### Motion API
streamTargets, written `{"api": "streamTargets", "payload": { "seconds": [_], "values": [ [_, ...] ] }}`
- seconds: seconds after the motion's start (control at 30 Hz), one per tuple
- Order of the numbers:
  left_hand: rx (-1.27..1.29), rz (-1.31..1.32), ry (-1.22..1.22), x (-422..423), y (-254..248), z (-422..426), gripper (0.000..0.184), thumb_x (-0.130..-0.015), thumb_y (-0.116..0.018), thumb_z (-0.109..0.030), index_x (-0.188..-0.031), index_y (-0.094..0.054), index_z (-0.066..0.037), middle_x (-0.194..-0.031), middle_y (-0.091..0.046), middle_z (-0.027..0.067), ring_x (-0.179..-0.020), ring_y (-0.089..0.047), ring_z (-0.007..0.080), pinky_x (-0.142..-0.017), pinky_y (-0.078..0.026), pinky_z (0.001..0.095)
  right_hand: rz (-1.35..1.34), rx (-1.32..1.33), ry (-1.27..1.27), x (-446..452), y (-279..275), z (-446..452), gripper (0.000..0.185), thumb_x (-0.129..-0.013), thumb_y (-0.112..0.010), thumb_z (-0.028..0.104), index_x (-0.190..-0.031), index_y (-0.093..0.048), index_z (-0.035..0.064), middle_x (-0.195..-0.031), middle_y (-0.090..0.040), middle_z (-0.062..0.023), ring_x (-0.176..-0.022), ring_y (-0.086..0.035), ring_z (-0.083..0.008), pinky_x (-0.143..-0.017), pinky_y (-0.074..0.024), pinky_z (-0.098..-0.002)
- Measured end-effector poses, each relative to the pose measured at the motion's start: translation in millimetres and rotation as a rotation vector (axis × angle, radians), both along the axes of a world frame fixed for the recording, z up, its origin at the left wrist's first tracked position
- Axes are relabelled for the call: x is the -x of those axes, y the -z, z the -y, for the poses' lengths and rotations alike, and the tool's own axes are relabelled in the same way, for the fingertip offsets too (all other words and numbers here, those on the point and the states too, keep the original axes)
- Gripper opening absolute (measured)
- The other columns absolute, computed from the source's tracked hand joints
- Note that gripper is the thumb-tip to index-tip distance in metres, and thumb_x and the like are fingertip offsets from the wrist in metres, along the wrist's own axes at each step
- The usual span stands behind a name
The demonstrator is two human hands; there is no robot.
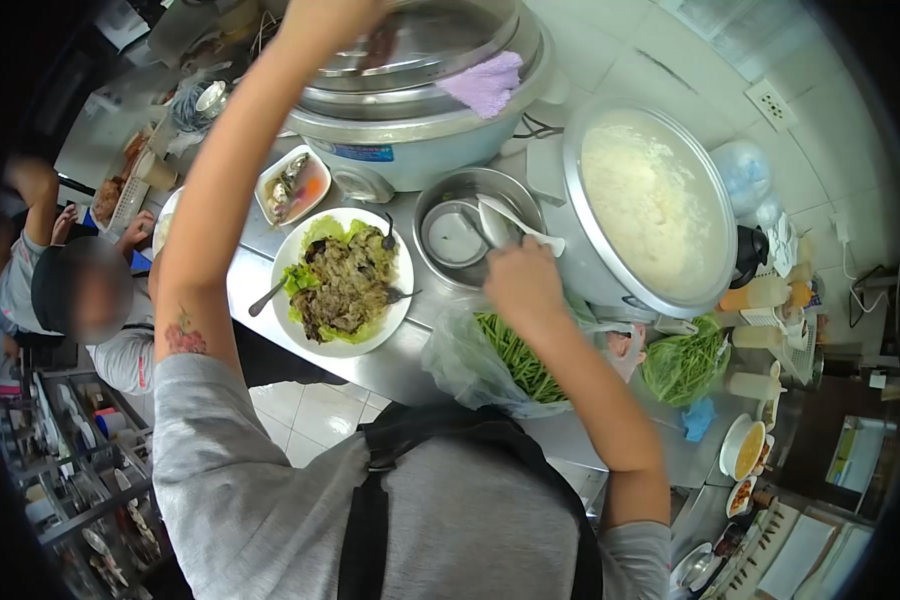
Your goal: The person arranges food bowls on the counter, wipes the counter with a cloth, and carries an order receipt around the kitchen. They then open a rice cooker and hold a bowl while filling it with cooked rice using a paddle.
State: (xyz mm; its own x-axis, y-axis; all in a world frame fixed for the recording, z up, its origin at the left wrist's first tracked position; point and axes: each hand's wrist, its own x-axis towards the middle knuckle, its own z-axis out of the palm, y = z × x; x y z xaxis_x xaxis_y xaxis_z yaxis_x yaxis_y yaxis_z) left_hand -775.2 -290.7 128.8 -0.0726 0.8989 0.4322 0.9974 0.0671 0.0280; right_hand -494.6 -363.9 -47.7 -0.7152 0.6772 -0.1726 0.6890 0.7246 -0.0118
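Note:
My left hand [338, 12] reaches to the shiny metal lid [420, 45] of a large pale-blue rice cooker [420, 155]. Its fingers are cut off by the top edge, so their hold is hidden. My right hand [526, 285] is closed around what looks like a white rice paddle [495, 225] in a steel pot [434, 262]. Another white utensil [542, 238] leans across the pot's rim, and a small metal bowl [454, 233] sits inside the pot. A lilac cloth [488, 84] hangs over the large cooker's edge.
Right of the pot stands an open cooker [618, 280] full of white rice [650, 195]. A plate of salad [340, 280] and a fish dish [295, 187] are on the left. Bagged green beans [515, 355] lie near the counter's front edge. A co-worker [80, 290] is at far left.

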Motion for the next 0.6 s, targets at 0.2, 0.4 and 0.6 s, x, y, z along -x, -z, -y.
{"api": "streamTargets", "payload": {
  "seconds": [0.2,0.4,0.6],
  "values": [
    [0.309,0.005,0.498,-84.0,166.3,32.0,0.011,-0.078,-0.062,-0.015,-0.084,-0.071,-0.012,-0.077,-0.066,0.0133,-0.069,-0.066,0.0314,-0.062,-0.053,0.0417,0.081,-0.055,0.062,-2.7,-7.0,-6.9,0.038,-0.078,-0.07,0.038,-0.095,-0.066,0.0043,-0.093,-0.066,-0.0127,-0.096,-0.06,-0.0302,-0.082,-0.047,-0.0427],
    [0.502,-0.1,0.383,-87.0,243.0,11.2,0.012,-0.078,-0.062,-0.008,-0.083,-0.072,-0.005,-0.084,-0.07,0.0142,-0.08,-0.07,0.031,-0.066,-0.057,0.0383,-0.03,0.038,0.176,-16.6,-44.3,-9.1,0.027,-0.084,-0.062,0.024,-0.106,-0.062,0.0095,-0.082,-0.065,-0.0155,-0.079,-0.064,-0.0322,-0.069,-0.0494,-0.0434],
    [0.511,-0.07,0.357,-83.2,263.7,-5.6,0.013,-0.075,-0.064,-0.003,-0.085,-0.072,-0.006,-0.089,-0.07,0.0136,-0.083,-0.069,0.03,-0.068,-0.057,0.0379,0.093,0.105,0.052,-19.1,-95.2,-1.5,0.028,-0.087,-0.046,0.012,-0.105,-0.066,0.0049,-0.082,-0.067,-0.0162,-0.079,-0.066,-0.0347,-0.072,-0.0511,-0.0444]
  ]
}}
